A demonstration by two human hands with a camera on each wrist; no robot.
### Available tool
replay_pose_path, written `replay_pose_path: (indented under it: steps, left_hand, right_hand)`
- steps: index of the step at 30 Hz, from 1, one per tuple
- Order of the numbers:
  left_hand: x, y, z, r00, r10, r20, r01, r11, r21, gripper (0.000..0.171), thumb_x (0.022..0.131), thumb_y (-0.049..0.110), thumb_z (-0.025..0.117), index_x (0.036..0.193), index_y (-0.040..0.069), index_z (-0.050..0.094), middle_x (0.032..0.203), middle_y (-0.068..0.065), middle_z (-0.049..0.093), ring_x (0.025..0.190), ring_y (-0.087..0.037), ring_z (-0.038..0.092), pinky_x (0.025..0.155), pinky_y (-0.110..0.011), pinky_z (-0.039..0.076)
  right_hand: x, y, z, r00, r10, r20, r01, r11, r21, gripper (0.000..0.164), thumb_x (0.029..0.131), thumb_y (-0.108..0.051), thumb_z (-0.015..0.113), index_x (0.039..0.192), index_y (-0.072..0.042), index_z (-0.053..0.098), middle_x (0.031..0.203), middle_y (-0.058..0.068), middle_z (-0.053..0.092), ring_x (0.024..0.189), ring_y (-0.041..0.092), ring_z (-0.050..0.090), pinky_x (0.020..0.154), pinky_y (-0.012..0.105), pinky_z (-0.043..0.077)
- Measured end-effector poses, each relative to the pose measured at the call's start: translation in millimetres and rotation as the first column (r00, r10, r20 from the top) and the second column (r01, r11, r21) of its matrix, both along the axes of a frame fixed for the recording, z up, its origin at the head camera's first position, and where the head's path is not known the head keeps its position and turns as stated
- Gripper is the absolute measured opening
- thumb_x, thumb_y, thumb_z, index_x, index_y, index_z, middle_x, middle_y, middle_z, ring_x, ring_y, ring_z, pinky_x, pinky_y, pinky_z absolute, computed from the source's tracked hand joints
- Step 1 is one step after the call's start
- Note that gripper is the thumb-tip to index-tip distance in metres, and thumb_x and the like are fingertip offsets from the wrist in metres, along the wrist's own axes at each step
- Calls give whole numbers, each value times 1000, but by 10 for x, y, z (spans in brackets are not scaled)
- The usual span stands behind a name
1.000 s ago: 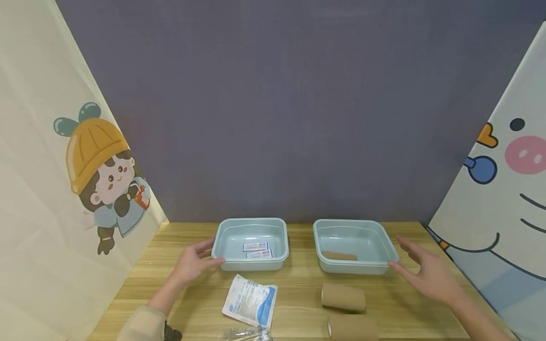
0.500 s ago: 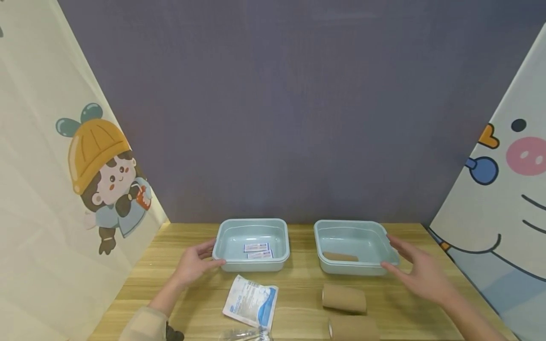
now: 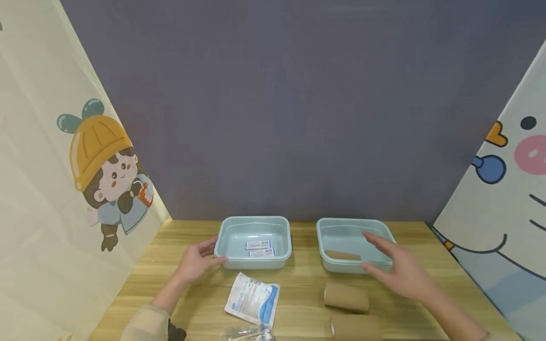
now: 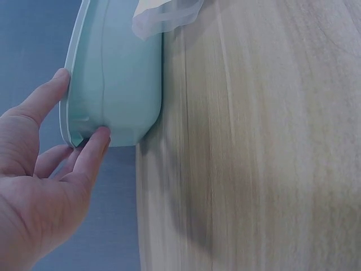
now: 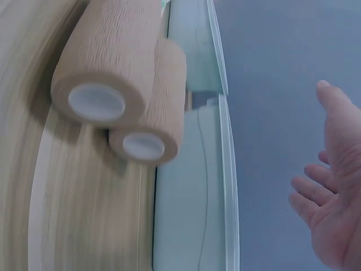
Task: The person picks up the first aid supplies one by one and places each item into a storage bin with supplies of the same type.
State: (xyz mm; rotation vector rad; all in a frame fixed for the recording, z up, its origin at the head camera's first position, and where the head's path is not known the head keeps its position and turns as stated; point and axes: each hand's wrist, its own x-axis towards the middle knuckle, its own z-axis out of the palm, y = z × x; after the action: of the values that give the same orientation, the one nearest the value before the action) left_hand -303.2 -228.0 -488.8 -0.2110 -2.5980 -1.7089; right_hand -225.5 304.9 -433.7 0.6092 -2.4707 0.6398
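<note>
Okay so our right hand (image 3: 401, 272) has just slid inward over the right tub (image 3: 345, 266), fingers wide, holding nothing, so it's probably free; our left hand (image 3: 195, 263) grips the left tub (image 3: 256, 264) by its corner.

Wears a plain beige sleeve (image 3: 144, 324) on the left arm, toward seven o'clock in the head view; shows something small and black (image 3: 176, 331) beside that cuff, too cut off to identify.
</note>
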Motion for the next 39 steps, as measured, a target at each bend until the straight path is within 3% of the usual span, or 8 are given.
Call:
replay_pose_path:
  steps: [8,13,17,22,32,39]
  left_hand:
    - [-1,9,4,1000,14,1,-14,1000,-10,77,85,17,91,150,-4,56,144,-27,65,129,-44,67,101,-42,63]
    - [-4,3,2,1000,22,2,-22,1000,-16,76,85,17,91,150,-3,56,143,-27,66,129,-44,67,101,-42,63]
    - [-6,27,20,1000,17,1,-17,1000,-19,76,85,17,91,150,-2,57,143,-27,66,129,-43,68,100,-40,64]
    - [12,37,33,1000,14,0,-14,1000,-20,75,85,14,90,149,-5,56,142,-29,66,129,-45,67,99,-41,64]
    - [24,28,16,999,35,22,-34,999,-24,76,86,16,90,150,-4,55,143,-27,66,130,-44,67,102,-41,63]
    - [0,36,-2,999,37,13,-37,999,-17,75,85,14,91,150,-4,56,141,-28,67,128,-44,68,98,-38,64]
  right_hand:
    - [-31,-325,28,993,106,-45,-105,994,25,78,80,-26,94,150,-11,61,142,7,72,121,32,73,105,6,48]
    - [-68,-538,-36,986,164,-31,-163,986,39,77,80,-25,94,148,-12,62,142,2,71,123,28,73,100,32,63]
    - [-57,-657,-123,983,184,-13,-183,981,62,74,82,-31,93,146,-11,63,140,1,73,123,26,73,98,46,64]
    - [-50,-768,-164,975,221,2,-220,973,65,72,85,-33,91,145,-6,63,140,3,73,124,27,73,100,48,63]
    - [-62,-1000,-212,958,284,36,-286,957,57,67,83,-32,92,141,-10,67,143,6,71,130,28,69,105,52,60]
    - [-24,-1133,-243,939,315,138,-328,941,81,64,93,-47,82,143,-10,64,145,5,69,133,27,67,109,51,58]
